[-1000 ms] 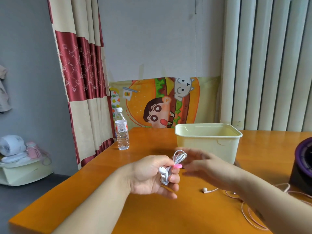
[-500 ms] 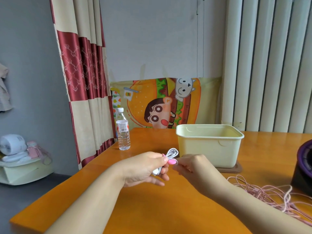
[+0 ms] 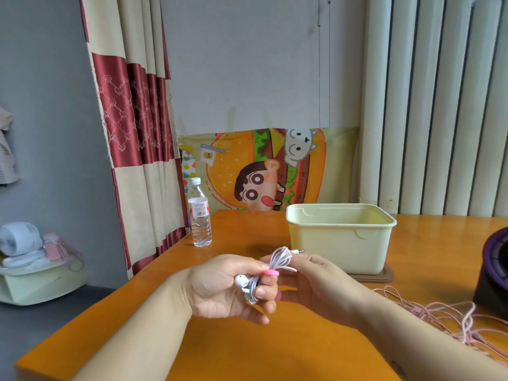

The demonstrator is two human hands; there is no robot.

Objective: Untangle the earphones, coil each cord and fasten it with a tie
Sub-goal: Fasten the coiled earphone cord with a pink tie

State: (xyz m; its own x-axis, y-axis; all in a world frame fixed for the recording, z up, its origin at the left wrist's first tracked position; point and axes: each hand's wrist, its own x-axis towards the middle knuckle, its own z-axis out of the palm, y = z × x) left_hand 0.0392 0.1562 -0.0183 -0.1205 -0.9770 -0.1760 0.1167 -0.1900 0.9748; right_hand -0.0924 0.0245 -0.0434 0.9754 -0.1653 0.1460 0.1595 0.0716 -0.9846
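step: tie-off | left hand grips white earphone coil above worktop | right hand pinches pink tie at coil waist | do: clamp loops, cinch snug | pink cord tangle at 4 o'clock, pending

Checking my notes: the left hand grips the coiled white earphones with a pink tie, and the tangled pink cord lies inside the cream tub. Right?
No. The head view shows the left hand gripping the white earphones with the pink tie, but the tangled pink cord lies on the table, right of the cream tub.
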